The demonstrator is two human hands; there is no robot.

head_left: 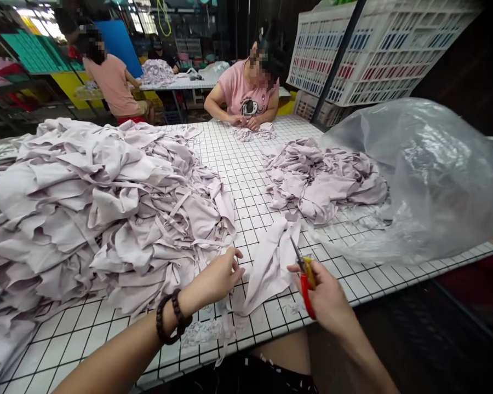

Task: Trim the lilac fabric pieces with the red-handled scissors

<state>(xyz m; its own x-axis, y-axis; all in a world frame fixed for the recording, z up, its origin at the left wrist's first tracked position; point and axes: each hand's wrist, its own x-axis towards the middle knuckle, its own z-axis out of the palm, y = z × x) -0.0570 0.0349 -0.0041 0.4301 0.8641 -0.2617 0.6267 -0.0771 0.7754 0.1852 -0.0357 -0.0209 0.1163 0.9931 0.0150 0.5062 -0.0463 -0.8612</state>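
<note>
My right hand (pixel 326 298) is closed round a pair of small scissors (pixel 304 276) with red and yellow handles, blades pointing up and away at the edge of a pale lilac fabric piece (pixel 267 262). That piece lies flat on the gridded white table (pixel 246 180) in front of me. My left hand (pixel 219 276), with a dark bead bracelet on the wrist, rests at the left edge of the fabric piece, fingers curled against the cloth beside the big pile.
A large heap of lilac fabric pieces (pixel 86 208) fills the table's left. A smaller heap (pixel 320 178) lies beside a clear plastic bag (pixel 427 175) on the right. A person in a pink shirt (pixel 248 90) works at the far end. White crates (pixel 378 49) stand behind.
</note>
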